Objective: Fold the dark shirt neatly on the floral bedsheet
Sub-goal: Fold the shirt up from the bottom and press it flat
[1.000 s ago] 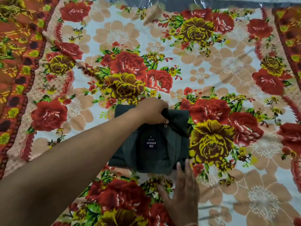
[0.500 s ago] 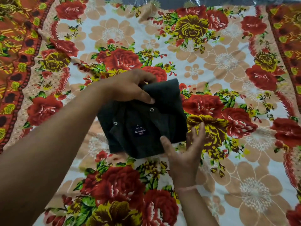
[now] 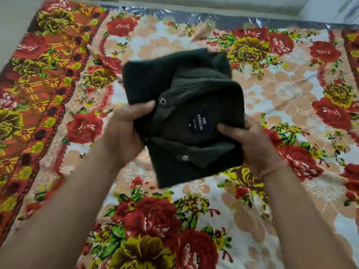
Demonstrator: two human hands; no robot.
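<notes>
The dark shirt [image 3: 174, 90] is folded into a compact rectangle, collar side up, with its dark blue neck label and two metal snaps showing. It is held above the floral bedsheet [image 3: 291, 98], tilted toward me. My left hand [image 3: 126, 131] grips its left edge, thumb on top near a snap. My right hand [image 3: 250, 140] grips its right edge, thumb lying beside the label. The fingers of both hands are hidden under the cloth.
The bedsheet's orange patterned border [image 3: 38, 84] runs down the left side. A strip of shiny plastic [image 3: 194, 16] shows along the far edge of the bed, with a pale wall [image 3: 213, 2] behind it.
The folded shirt has been lifted off the bedsheet and brought toward me. My right hand moved from the sheet to the shirt's right edge. My left hand shifted from the top edge to the left edge.
</notes>
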